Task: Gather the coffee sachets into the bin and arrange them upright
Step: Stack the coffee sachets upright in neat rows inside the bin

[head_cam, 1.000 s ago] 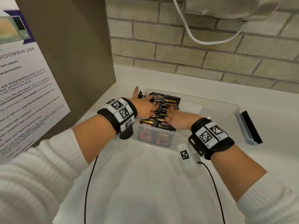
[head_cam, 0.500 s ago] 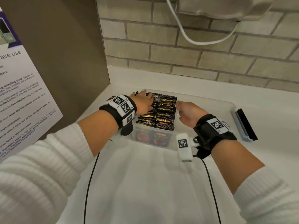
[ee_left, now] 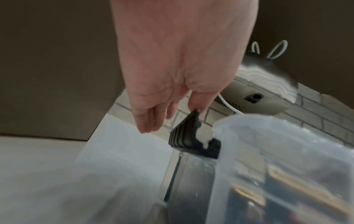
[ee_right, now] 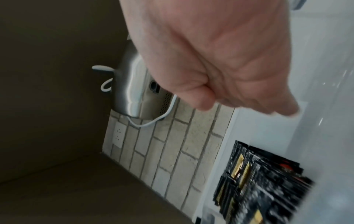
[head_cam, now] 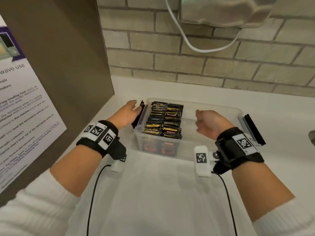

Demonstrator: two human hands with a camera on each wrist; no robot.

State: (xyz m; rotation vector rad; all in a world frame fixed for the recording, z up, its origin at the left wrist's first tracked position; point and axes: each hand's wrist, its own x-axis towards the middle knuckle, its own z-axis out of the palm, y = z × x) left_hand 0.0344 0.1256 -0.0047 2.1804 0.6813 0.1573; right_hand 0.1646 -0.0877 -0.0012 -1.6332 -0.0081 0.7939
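Observation:
A clear plastic bin (head_cam: pixel 213 106) stands on the white counter. Several black and gold coffee sachets (head_cam: pixel 163 120) stand upright in rows in its left half; the right half holds none. My left hand (head_cam: pixel 129 111) is outside the bin's left wall, and its relaxed fingers touch the black side latch (head_cam: pixel 139 114). The left wrist view shows that latch (ee_left: pixel 189 136) under the fingertips of my left hand (ee_left: pixel 172 68). My right hand (head_cam: pixel 209 123) hovers over the bin's right half, loosely curled and holding nothing. The right wrist view shows the sachets (ee_right: pixel 258 181) below my right hand (ee_right: pixel 220 60).
A brown cabinet side with a microwave notice (head_cam: pixel 20 108) stands close on the left. The brick wall (head_cam: pixel 187 65) behind carries a metal appliance (head_cam: pixel 221 12) with a white cable. A second black latch (head_cam: pixel 250 128) juts from the bin's right end. White counter (head_cam: pixel 153 193) lies in front.
Both hands have come off the sachet tops. The left moved out to the bin's left latch. The right drew back to the right, over the half without sachets.

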